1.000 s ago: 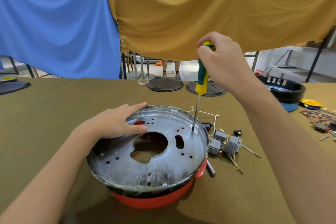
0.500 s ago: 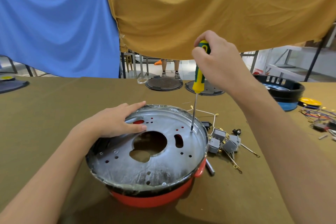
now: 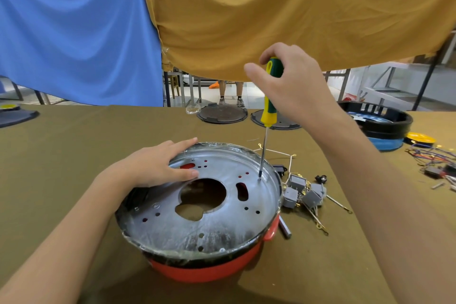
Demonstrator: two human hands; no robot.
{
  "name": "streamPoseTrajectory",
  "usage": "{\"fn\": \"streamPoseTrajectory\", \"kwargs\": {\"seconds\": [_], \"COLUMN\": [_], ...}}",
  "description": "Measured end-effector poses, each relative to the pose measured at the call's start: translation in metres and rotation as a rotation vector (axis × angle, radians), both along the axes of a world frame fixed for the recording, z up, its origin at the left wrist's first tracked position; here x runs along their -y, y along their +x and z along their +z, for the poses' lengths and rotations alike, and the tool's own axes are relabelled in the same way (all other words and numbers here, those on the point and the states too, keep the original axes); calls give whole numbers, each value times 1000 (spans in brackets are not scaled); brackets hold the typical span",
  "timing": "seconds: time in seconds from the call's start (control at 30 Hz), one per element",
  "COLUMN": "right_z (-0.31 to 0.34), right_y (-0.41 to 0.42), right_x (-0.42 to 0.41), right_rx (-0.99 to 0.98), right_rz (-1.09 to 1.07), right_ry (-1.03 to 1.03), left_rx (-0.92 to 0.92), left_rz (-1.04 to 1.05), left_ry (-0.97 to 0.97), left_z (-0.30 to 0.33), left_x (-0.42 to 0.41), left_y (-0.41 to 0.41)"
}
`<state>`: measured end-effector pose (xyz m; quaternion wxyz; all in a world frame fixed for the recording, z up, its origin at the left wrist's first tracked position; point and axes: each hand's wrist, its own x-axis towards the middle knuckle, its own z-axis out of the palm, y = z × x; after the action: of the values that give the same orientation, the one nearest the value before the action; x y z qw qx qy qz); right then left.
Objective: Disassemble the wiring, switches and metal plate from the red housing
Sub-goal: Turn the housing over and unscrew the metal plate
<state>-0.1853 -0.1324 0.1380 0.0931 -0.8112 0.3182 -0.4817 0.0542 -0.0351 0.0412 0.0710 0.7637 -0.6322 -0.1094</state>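
Nearest us the red housing point(image 3: 209, 270) sits on the olive-covered table point(image 3: 61, 155), its open side filled by the round metal plate point(image 3: 204, 207) with a large central cut-out and small holes. Our left hand point(image 3: 158, 168) rests flat on the plate's left rim, fingers straight and together. Just right of the housing lie the grey switches point(image 3: 302, 192) with their gold-tipped wiring point(image 3: 318, 219), touching the table. Our right hand point(image 3: 293, 86) grips the green-and-yellow screwdriver point(image 3: 270, 96) upright, fingers curled round the handle top and the thumb sticking out to the left; its tip meets the plate near the right rim. Farther back we see two dark round discs point(image 3: 222, 113), a black ring-shaped housing point(image 3: 385, 121) at right, loose coloured wires point(image 3: 429, 155), then blue point(image 3: 74, 32) and mustard cloths point(image 3: 296, 7) hanging.
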Motion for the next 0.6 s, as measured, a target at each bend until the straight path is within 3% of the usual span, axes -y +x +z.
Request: {"fn": "streamPoseTrajectory", "kwargs": {"seconds": [0.23, 0.4, 0.6], "right_z": [3, 3, 1], "right_y": [-1, -2, 1], "right_x": [3, 1, 3], "right_rx": [8, 79, 91], "right_rz": [-109, -34, -30], "right_ry": [-70, 8, -64], "left_rx": [-2, -1, -3], "left_rz": [1, 14, 9], "left_ry": [2, 7, 15], "left_z": [0, 0, 2], "left_x": [0, 0, 0], "left_y": [-1, -2, -3]}}
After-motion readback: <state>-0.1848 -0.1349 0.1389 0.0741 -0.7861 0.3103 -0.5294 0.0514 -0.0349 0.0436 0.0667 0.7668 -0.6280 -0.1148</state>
